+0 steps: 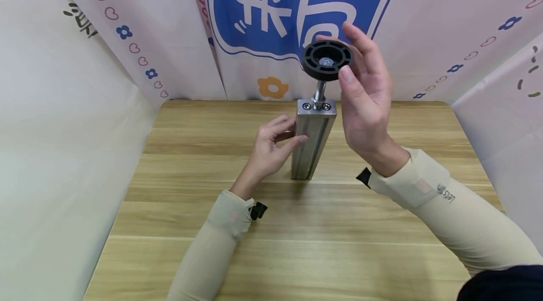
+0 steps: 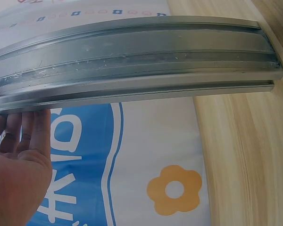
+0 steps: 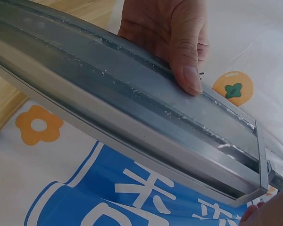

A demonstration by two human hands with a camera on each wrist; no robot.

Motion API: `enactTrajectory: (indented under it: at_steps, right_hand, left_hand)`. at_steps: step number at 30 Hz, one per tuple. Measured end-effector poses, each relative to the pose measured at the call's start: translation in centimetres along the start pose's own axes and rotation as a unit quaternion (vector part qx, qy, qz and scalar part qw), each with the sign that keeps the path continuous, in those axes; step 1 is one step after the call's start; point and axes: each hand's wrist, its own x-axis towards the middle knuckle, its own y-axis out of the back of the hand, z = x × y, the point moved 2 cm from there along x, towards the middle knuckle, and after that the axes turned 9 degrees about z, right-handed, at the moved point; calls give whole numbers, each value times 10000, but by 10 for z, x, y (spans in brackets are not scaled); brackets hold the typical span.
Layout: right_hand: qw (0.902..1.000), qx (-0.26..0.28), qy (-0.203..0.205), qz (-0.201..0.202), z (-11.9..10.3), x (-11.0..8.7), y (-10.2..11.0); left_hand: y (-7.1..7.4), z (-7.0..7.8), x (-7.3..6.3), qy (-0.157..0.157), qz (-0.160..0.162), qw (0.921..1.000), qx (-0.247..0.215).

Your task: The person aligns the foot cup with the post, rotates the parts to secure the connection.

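A silver aluminium extrusion bar [image 1: 313,145] stands upright on the wooden table. Screwed into its end plate [image 1: 316,107] is a levelling foot [image 1: 327,60] with a threaded stem and a round black base facing up. My left hand [image 1: 273,143] grips the bar partway up, thumb on the near face; the right wrist view shows this thumb [image 3: 191,77] pressed on the metal. Up at the black base, my right hand [image 1: 366,93] has its thumb at the rim and a finger behind it, with other fingers spread. In the right wrist view only part of this hand [image 3: 273,212] shows.
The wooden table [image 1: 191,225] ends at a printed cloth backdrop [image 1: 254,70] just behind the bar. White cloth walls [image 1: 63,126] rise on both sides. Each forearm wears a pale sleeve with a black piece at the wrist.
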Motion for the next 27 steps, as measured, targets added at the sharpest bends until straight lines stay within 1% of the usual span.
enactTrajectory:
  at_steps: [4,7,14,22,27]
  right_hand:
    - [10000,13,-50,-12,-1,0,0]
    - [10000,-40,5,-3,-1,-1,-1]
    - [9985,-377,402,22,-1,-2,-1]
    - [9975,-546,424,112,-1,-1,-2]
    - [9959,-688,586,84,-1,0,-3]
  left_hand:
    - [0,0,0,26,6,10000,21]
    - [0,0,-1,59,4,10000,47]
    - [0,1,-1,108,13,9999,54]
    - [0,1,-1,141,24,9999,74]
    - [0,0,-2,109,15,9999,44]
